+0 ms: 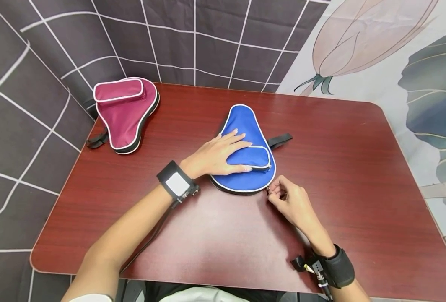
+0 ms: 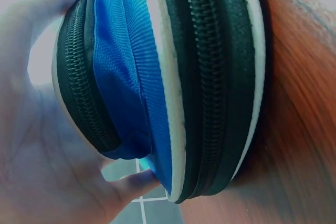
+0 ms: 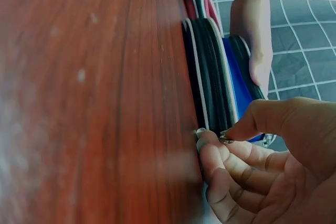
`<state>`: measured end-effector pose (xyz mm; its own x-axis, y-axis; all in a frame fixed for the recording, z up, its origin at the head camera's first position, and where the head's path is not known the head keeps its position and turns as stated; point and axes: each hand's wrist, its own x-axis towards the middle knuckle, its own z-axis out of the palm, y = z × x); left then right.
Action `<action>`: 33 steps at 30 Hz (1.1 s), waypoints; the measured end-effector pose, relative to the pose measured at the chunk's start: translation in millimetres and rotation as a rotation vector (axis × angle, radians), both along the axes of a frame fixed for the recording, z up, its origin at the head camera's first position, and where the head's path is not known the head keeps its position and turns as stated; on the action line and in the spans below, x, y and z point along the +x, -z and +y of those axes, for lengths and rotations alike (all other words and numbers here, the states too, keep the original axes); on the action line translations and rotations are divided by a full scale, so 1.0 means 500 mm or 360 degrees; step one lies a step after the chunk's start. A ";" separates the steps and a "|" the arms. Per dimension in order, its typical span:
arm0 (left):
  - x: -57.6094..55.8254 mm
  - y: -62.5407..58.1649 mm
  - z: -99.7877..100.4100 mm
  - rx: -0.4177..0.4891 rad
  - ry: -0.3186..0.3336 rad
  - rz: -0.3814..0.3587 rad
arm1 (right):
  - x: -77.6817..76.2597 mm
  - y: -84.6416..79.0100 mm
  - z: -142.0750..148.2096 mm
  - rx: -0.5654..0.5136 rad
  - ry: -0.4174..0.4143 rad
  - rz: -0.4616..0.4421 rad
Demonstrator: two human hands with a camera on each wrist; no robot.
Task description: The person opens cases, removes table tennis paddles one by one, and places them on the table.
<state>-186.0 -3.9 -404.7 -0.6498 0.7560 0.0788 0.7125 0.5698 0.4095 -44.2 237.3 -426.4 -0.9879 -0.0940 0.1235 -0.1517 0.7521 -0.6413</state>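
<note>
Blue pear-shaped fabric case (image 1: pixel 253 155), seemingly steadied under spread left hand (image 1: pixel 220 155) for right hand (image 1: pixel 291 200) pinching, probably, its metal zip pull (image 3: pixel 226 139).

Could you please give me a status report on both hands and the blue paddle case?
Left hand resting on blue paddle case. Right hand pinching its zipper pull. Pocket facing up. Maroon paddle case off left, not in the way.

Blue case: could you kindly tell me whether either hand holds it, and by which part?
The right hand pinches the blue case by its zipper pull, at the edge of the wide end; the left hand only rests on top.
</note>
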 end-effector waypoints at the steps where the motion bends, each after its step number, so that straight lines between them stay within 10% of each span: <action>1: -0.001 0.000 0.001 -0.0007 -0.0005 0.0000 | 0.000 0.000 -0.001 -0.0003 -0.0009 -0.0007; 33: 0.015 -0.010 0.035 -0.0084 -0.0249 -0.0029 | -0.013 0.008 -0.061 -0.0350 -0.0275 -0.0079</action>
<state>-178.4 13.7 -399.6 -0.7609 0.6482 0.0287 0.6061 0.6943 0.3880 -50.8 206.8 -430.5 -0.9649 -0.2378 0.1115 -0.2299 0.5600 -0.7959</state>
